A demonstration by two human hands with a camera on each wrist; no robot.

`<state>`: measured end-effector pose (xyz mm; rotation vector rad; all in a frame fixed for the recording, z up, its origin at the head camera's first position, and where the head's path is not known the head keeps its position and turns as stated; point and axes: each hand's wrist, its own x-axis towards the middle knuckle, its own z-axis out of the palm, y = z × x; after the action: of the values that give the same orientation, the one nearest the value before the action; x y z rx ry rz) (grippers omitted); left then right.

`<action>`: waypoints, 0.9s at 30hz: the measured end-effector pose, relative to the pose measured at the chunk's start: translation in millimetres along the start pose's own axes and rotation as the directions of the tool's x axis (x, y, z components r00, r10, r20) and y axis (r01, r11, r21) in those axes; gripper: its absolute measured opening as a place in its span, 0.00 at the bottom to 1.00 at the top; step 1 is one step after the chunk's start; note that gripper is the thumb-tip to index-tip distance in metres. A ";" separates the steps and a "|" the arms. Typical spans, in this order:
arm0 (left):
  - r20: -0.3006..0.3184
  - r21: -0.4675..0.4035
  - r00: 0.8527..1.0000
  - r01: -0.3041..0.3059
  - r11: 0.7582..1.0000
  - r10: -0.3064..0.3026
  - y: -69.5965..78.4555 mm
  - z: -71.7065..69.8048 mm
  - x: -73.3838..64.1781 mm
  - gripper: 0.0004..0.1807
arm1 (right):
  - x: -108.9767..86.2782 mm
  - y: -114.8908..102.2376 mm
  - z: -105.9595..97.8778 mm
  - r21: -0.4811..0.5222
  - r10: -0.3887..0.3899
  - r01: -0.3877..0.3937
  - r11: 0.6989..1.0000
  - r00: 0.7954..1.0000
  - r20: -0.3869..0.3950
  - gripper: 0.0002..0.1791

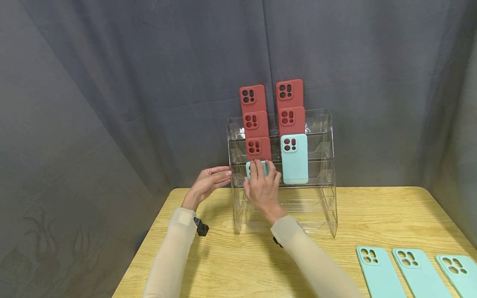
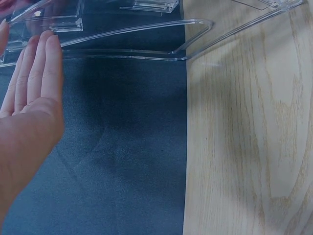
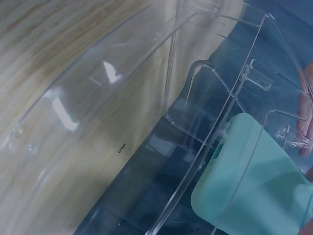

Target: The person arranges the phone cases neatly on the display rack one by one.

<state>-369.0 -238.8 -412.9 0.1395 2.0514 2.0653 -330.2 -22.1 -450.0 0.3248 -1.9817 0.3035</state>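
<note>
Cream sleeves (image 1: 173, 252) sit lower-centre, right hand (image 1: 262, 186) gripping a mint case (image 3: 249, 176), probably mid-slotting into the rack (image 1: 323, 151), so seat-and-release next; left hand (image 1: 209, 181) looks straight-fingered, empty.

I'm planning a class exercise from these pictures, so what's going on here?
A person's right hand grips a mint phone case at a clear rack, while the left hand is held open beside it. Five red cases and another mint case stand in the rack. Three more mint cases lie on the table at the right.
</note>
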 end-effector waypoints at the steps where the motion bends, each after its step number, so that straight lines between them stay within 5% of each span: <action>1: 0.000 0.002 1.000 -0.002 1.000 0.002 -0.4 -0.1 0.2 0.29 | -0.7 -0.2 0.0 0.001 0.000 0.000 1.000 1.000 -0.006 0.34; 21: 0.005 0.016 1.000 -0.009 1.000 0.009 1.7 0.9 -3.7 0.28 | -5.7 2.0 -12.3 0.024 0.051 -0.053 0.998 0.995 0.091 0.39; 27: 0.015 0.001 1.000 -0.005 1.000 0.005 2.8 1.8 -4.1 0.28 | 2.5 5.2 -33.5 0.106 0.106 -0.108 0.989 0.994 0.023 0.39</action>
<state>-364.9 -238.0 -409.7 0.1603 2.0456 2.0599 -305.0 -5.6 -434.3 0.2904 -2.0073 0.4781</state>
